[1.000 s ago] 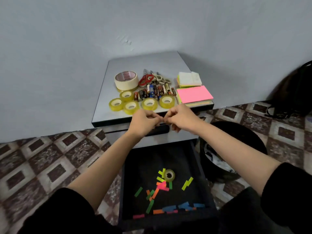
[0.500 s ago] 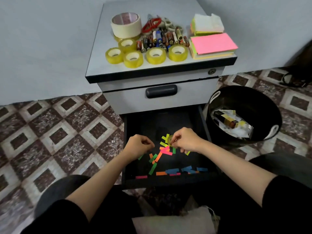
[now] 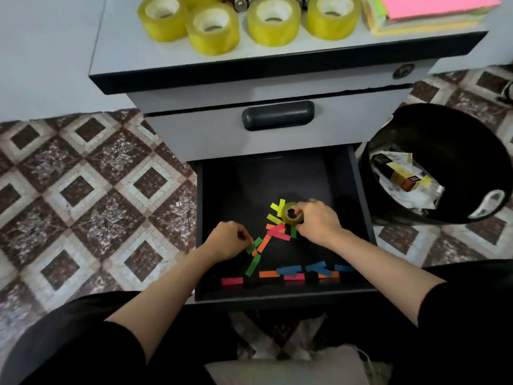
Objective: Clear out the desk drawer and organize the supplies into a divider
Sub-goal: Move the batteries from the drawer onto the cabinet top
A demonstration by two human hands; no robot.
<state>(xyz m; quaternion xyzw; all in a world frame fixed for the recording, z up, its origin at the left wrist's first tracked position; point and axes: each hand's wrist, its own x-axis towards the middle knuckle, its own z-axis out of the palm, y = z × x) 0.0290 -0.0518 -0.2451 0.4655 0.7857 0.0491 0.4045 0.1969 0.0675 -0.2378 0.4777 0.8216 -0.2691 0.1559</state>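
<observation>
The lower black drawer [image 3: 361, 207] of a grey cabinet stands pulled open. Inside lie several coloured paper strips [image 3: 277, 234], scattered from the middle to the front edge. A small yellow tape roll [image 3: 290, 213] sits among them, and my right hand [image 3: 316, 220] pinches its right side. My left hand [image 3: 227, 241] is curled in a loose fist at the left end of the strips, next to a green one; whether it holds anything is hidden.
On the cabinet top [image 3: 116, 62] stand several yellow tape rolls [image 3: 213, 25] and a stack of pink and yellow note pads [image 3: 427, 9]. The upper drawer with its dark handle [image 3: 277, 115] is closed. A black bin [image 3: 449, 129] holding crumpled paper stands to the right on the tiled floor.
Both hands dropped from in front of the cabinet top down into the open drawer. My right hand reached the small tape roll and now holds it.
</observation>
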